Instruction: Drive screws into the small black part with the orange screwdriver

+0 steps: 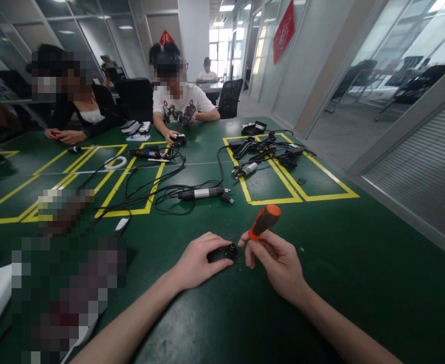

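Observation:
My left hand (203, 258) rests on the green table with thumb and fingers closed around a small black round part (231, 248). The part stands on the table with a ring-like top facing up. Just to its right, my right hand (277, 260) grips a screwdriver (265, 221) with an orange and dark handle. The handle leans up and to the right above the fingers. Its shaft and tip are hidden or too small to make out. A few tiny bits lie on the table near the part.
Ahead lies a black and silver electric screwdriver (203, 193) with looping cables. Yellow tape rectangles (279, 201) mark the table, with chargers and cords (268, 146) at the right. Across the table a person (184, 101) holds a power drill (187, 115). Another person (84, 111) sits at the left.

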Motion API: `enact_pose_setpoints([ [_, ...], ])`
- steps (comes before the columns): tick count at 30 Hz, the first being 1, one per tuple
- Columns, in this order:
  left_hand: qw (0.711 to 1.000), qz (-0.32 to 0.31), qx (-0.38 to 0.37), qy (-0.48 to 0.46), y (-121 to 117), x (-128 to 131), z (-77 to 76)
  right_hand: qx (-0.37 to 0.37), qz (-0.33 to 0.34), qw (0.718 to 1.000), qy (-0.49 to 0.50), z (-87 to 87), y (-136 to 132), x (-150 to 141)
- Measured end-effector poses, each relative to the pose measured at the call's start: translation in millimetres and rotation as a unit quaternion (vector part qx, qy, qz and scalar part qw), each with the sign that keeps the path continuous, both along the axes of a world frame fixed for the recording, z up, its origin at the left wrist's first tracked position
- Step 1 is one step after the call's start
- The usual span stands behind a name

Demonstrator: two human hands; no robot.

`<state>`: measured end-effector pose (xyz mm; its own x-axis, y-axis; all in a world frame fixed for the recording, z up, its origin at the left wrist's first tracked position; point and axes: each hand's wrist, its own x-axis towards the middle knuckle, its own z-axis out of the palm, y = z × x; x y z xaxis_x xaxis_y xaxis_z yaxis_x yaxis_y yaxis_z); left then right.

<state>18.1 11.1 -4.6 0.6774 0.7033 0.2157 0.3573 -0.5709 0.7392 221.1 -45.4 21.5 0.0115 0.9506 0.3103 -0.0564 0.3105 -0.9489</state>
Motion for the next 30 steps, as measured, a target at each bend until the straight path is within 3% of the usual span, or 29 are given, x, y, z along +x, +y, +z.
enact_pose_setpoints([
  [9, 1.0, 0.002, -0.014, 0.003, -0.8, -1.6, 0.4, -0.041, -0.053, 0.998, -0.008, 1.0, 1.3, 1.8],
  [17, 1.0, 0.011, -0.018, 0.003, -0.7, -1.0, 0.8, -0.021, 0.007, 1.0, -0.003, 1.2, 0.1, 2.1],
  [25, 1.0, 0.006, -0.017, 0.004, -0.6, -1.1, 2.1, -0.017, -0.027, 0.999, -0.034, -2.4, 0.0, 4.0],
  [30, 1.0, 0.006, -0.011, 0.006, -1.2, -0.6, 2.3, -0.016, 0.001, 1.0, -0.024, -0.4, 0.5, 3.4],
])
